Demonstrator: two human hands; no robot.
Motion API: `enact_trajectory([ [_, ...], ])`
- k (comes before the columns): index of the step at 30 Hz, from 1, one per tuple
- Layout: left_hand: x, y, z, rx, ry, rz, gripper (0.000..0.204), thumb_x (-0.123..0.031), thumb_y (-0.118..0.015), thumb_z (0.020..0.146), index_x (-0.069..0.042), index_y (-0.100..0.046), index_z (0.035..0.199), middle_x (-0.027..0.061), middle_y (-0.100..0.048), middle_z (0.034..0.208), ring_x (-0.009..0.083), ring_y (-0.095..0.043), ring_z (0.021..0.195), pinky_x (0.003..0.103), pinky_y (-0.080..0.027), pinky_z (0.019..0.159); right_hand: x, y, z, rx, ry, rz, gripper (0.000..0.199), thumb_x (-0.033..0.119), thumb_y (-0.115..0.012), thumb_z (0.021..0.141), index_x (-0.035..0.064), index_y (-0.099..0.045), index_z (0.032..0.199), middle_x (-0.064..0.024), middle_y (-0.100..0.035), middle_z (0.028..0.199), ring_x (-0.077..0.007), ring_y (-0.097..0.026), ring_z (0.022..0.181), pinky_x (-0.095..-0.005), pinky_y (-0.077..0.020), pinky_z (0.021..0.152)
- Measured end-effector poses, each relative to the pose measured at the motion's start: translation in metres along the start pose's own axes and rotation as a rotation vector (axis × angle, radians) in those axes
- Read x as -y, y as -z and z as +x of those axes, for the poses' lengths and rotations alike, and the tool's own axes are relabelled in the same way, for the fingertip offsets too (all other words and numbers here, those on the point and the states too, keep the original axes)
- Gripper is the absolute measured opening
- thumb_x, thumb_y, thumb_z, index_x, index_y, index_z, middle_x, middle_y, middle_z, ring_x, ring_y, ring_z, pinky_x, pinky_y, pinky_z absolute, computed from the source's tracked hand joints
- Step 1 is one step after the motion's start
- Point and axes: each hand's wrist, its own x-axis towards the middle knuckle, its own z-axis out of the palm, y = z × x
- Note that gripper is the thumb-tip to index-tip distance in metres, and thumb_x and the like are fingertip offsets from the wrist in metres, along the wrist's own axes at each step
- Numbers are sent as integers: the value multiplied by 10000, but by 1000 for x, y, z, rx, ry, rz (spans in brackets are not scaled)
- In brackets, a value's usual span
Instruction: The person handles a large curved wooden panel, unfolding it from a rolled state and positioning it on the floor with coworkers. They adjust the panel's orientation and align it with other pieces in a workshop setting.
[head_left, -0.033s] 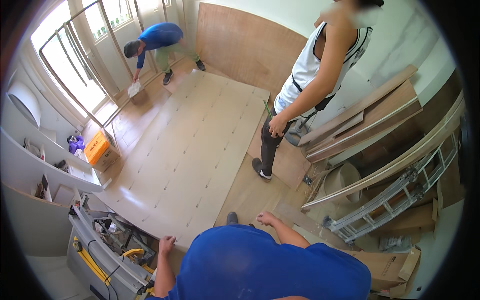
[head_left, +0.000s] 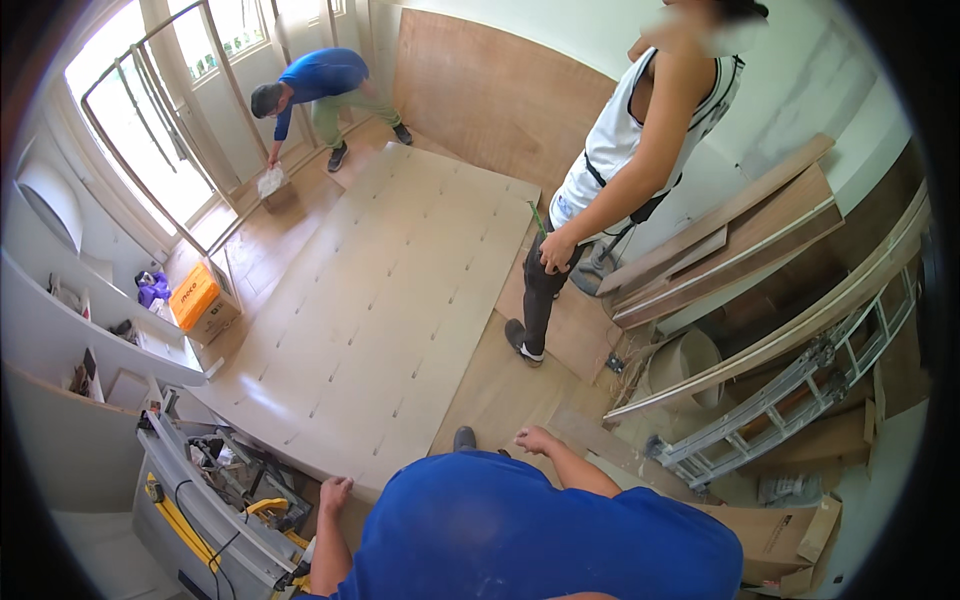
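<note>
A large pale board (head_left: 370, 300), dotted with rows of short dark marks, lies flat across the floor in front of me. My left hand (head_left: 336, 492) is at its near edge, fingers curled closed; whether it grips the edge or a small item cannot be made out. To the right of the board, over the wooden floor, my right hand (head_left: 537, 440) is held with the fingers pinched together. Anything inside that pinch is too small to name. My blue shirt hides part of the board's near right corner.
A person in blue (head_left: 325, 75) bends at the far left, one hand on a small box (head_left: 273, 188). Another person in a white vest (head_left: 620, 150) stands right of the board holding something green. A machine (head_left: 220, 490) stands near left; a ladder (head_left: 790, 400) and planks (head_left: 740, 230) are at right.
</note>
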Motion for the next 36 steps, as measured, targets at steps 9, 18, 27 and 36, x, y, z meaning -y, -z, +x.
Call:
enact_trajectory([
  [9,80,-18,-39,235,-553,874,274,-369,-651,830,-116,-694,925,130,-717,851,325,-708,849,461,-558,698,-43,14,12,-79,-103,1,414,334,-624,879,124,-670,1234,-93,-695,813,-184,-570,568,-360,-492,519],
  [18,66,-23,3,315,-202,307,209,-180,-648,850,6,-646,945,142,-659,770,288,-664,693,416,-532,567,-16,-5,-15,-33,-98,-106,478,345,-635,882,123,-639,1306,-83,-689,794,-180,-571,586,-361,-481,519],
  [27,45,-26,38,341,-283,-61,235,-98,-625,875,109,-609,985,150,-616,766,247,-612,587,367,-510,491,-13,-18,-49,-70,-103,-48,420,317,-667,873,149,-662,1258,-77,-694,787,-176,-585,587,-357,-486,525],
  [36,70,-59,55,277,-674,1011,283,-316,-715,724,-207,-707,985,74,-725,983,297,-689,959,458,-552,809,-48,-48,-58,-123,-82,-372,402,330,-755,747,97,-739,1073,-159,-731,882,-257,-685,727,-402,-556,662],
])
